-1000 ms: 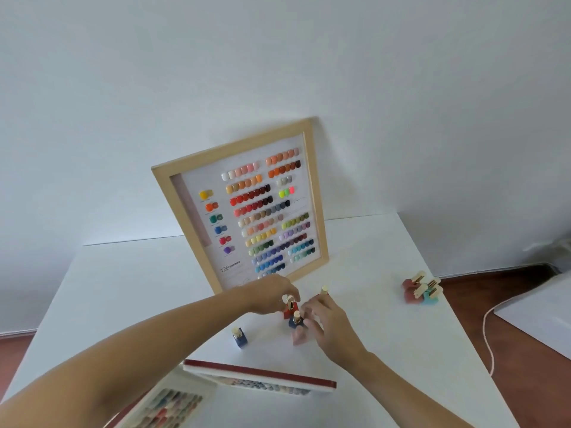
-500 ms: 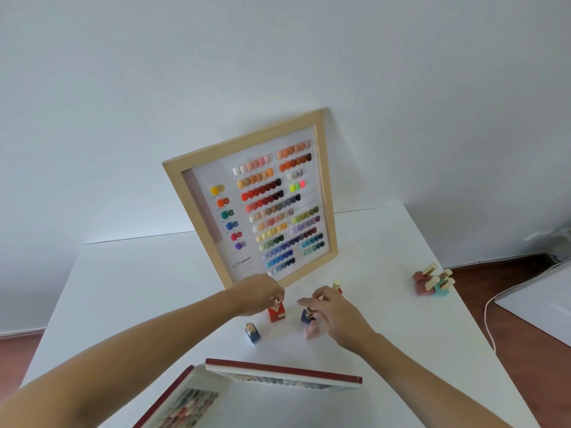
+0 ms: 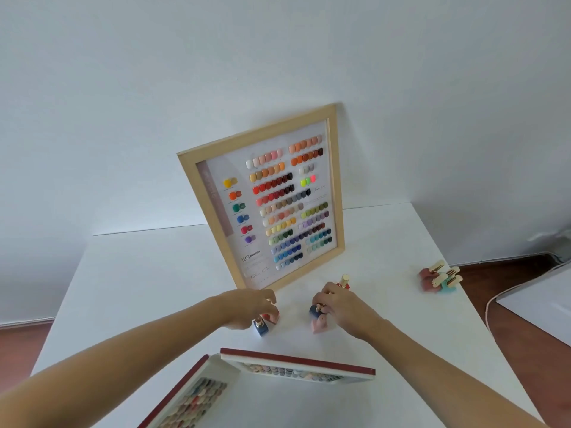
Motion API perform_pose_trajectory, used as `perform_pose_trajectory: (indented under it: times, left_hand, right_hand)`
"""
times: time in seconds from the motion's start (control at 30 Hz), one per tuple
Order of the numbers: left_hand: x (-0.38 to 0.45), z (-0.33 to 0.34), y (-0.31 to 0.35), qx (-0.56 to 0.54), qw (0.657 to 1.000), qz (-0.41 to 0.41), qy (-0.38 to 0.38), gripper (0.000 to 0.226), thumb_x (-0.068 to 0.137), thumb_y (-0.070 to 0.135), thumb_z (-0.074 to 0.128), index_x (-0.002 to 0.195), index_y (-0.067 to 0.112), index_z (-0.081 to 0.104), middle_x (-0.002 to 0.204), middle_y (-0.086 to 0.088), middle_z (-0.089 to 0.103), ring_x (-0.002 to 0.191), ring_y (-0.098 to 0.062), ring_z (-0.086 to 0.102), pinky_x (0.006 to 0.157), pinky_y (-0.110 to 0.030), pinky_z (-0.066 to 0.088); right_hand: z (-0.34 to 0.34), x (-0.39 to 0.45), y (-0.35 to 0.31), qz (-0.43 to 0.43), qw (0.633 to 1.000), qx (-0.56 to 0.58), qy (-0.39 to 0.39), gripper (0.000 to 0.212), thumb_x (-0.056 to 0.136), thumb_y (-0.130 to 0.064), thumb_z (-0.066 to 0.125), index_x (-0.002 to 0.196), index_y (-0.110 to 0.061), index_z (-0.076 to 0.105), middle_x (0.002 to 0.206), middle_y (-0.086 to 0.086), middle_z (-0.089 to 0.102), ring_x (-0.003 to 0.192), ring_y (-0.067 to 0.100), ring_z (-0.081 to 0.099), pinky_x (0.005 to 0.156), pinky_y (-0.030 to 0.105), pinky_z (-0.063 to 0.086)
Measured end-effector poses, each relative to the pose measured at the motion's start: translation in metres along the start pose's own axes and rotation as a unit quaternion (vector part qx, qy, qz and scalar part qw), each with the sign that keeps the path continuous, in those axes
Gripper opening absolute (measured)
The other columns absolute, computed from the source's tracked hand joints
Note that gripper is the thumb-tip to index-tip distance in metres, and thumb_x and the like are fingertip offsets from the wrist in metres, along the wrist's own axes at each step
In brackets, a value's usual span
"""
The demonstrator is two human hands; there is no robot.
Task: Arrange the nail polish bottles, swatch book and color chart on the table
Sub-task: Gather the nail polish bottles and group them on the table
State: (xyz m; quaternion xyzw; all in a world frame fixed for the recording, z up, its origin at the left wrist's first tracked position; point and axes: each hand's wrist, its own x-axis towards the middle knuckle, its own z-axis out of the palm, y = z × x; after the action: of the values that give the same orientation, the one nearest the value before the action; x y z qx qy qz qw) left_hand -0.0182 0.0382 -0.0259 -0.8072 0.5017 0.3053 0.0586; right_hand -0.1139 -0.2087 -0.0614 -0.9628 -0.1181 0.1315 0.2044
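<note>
Both hands at work on the small bottles in front of the framed color chart (image 3: 265,199), which leans against the wall at the back of the white table (image 3: 123,273). Left hand (image 3: 247,307) curled over a red-orange bottle (image 3: 273,318), fingers apparently around its cap, with a blue bottle (image 3: 262,328) just beside it, touching or nearly so. Right hand (image 3: 343,307) pinching the cap of a navy bottle (image 3: 315,310); a pink bottle (image 3: 319,325) just below it and a red bottle with pale cap (image 3: 343,282) behind the fingers. Another cluster of bottles (image 3: 440,278) well apart, near the right edge. Swatch book (image 3: 296,367) open at the near edge, one leaf raised.

To do the step well, probably: hold each bottle by the cap but keep it upright, set it down flat before letting go, leave even gaps in one line parallel to the frame (not against it, since the chart only leans), and bring the far cluster over afterwards.

Readable writing: only "128" at the lower left of the chart; the small text next to it, the script lines and the bottle labels too small or blurred to read.
</note>
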Motion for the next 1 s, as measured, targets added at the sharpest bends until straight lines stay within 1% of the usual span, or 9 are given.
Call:
perform_pose_trajectory:
  times: [0.13, 0.3, 0.4, 0.47, 0.57, 0.67, 0.77, 0.9, 1.0]
  left_hand:
    - [0.003, 0.004, 0.002, 0.057, 0.998, 0.016, 0.002, 0.041, 0.092, 0.008, 0.059, 0.131, 0.019, 0.056, 0.141, -0.006, 0.045, 0.123, -0.030, 0.050, 0.102, -0.040, 0.046]
    - [0.006, 0.004, 0.001, 0.061, 0.997, 0.033, 0.022, 0.035, 0.095, 0.011, 0.055, 0.129, 0.017, 0.058, 0.138, -0.008, 0.052, 0.122, -0.028, 0.052, 0.102, -0.036, 0.044]
    - [0.008, 0.004, 0.001, 0.048, 0.998, 0.028, 0.027, 0.032, 0.095, 0.013, 0.056, 0.126, 0.017, 0.061, 0.132, -0.006, 0.057, 0.119, -0.026, 0.054, 0.100, -0.034, 0.044]
    - [0.009, 0.003, 0.002, 0.038, 0.999, 0.018, 0.027, 0.030, 0.095, 0.015, 0.056, 0.124, 0.016, 0.062, 0.130, -0.006, 0.059, 0.117, -0.025, 0.056, 0.101, -0.033, 0.044]
    - [0.011, -0.004, 0.004, 0.009, 0.999, 0.001, 0.043, 0.027, 0.093, 0.018, 0.058, 0.120, 0.016, 0.065, 0.127, -0.003, 0.062, 0.115, -0.021, 0.058, 0.101, -0.032, 0.046]
    - [0.012, -0.018, 0.006, -0.007, 0.997, -0.013, 0.079, 0.025, 0.092, 0.020, 0.060, 0.116, 0.019, 0.067, 0.125, 0.000, 0.064, 0.112, -0.016, 0.059, 0.100, -0.028, 0.045]
    - [0.014, -0.040, 0.014, -0.022, 0.993, -0.020, 0.115, 0.022, 0.091, 0.022, 0.061, 0.112, 0.021, 0.068, 0.120, 0.004, 0.066, 0.107, -0.011, 0.059, 0.095, -0.022, 0.044]
    - [0.023, -0.076, 0.036, -0.024, 0.990, -0.009, 0.136, 0.022, 0.092, 0.025, 0.059, 0.113, 0.023, 0.067, 0.117, 0.007, 0.065, 0.103, -0.007, 0.058, 0.096, -0.024, 0.045]
    - [0.040, -0.099, 0.061, -0.035, 0.987, 0.017, 0.156, 0.022, 0.092, 0.024, 0.060, 0.113, 0.022, 0.067, 0.117, 0.007, 0.065, 0.101, -0.005, 0.057, 0.093, -0.018, 0.043]
  right_hand:
    - [0.000, -0.001, 0.003, -0.007, 1.000, -0.027, -0.005, 0.023, 0.095, -0.012, 0.041, 0.112, -0.016, 0.057, 0.116, 0.003, 0.055, 0.100, 0.017, 0.051, 0.085, 0.032, 0.046]
    - [-0.001, -0.011, 0.007, -0.001, 0.999, -0.030, 0.032, 0.025, 0.093, -0.006, 0.045, 0.113, -0.012, 0.058, 0.113, 0.005, 0.057, 0.100, 0.019, 0.052, 0.083, 0.027, 0.044]
    - [0.000, -0.018, 0.011, 0.003, 0.999, -0.022, 0.040, 0.026, 0.093, -0.004, 0.045, 0.113, -0.010, 0.059, 0.116, 0.005, 0.059, 0.103, 0.019, 0.053, 0.086, 0.029, 0.047]
    - [-0.001, -0.024, 0.014, 0.011, 0.998, -0.012, 0.053, 0.026, 0.092, -0.003, 0.045, 0.111, -0.011, 0.061, 0.114, 0.004, 0.060, 0.099, 0.019, 0.056, 0.084, 0.028, 0.048]
    - [-0.001, -0.035, 0.019, 0.012, 0.996, 0.012, 0.087, 0.022, 0.091, -0.002, 0.046, 0.102, -0.010, 0.063, 0.106, 0.005, 0.062, 0.089, 0.020, 0.058, 0.074, 0.024, 0.044]
    - [-0.004, -0.049, 0.029, 0.044, 0.992, 0.037, 0.110, 0.023, 0.092, -0.006, 0.047, 0.107, -0.014, 0.062, 0.106, 0.001, 0.060, 0.087, 0.018, 0.057, 0.074, 0.023, 0.044]
    - [-0.008, -0.065, 0.042, 0.060, 0.989, 0.052, 0.123, 0.025, 0.090, -0.003, 0.049, 0.107, -0.014, 0.062, 0.102, 0.000, 0.060, 0.084, 0.015, 0.055, 0.072, 0.019, 0.042]
    - [-0.019, -0.092, 0.064, 0.098, 0.983, 0.071, 0.141, 0.024, 0.088, -0.004, 0.053, 0.106, -0.017, 0.062, 0.102, 0.003, 0.061, 0.084, 0.020, 0.059, 0.076, 0.027, 0.049]
    - [-0.030, -0.112, 0.086, 0.129, 0.974, 0.096, 0.162, 0.023, 0.089, -0.005, 0.052, 0.105, -0.017, 0.063, 0.101, 0.003, 0.061, 0.087, 0.020, 0.059, 0.079, 0.031, 0.050]
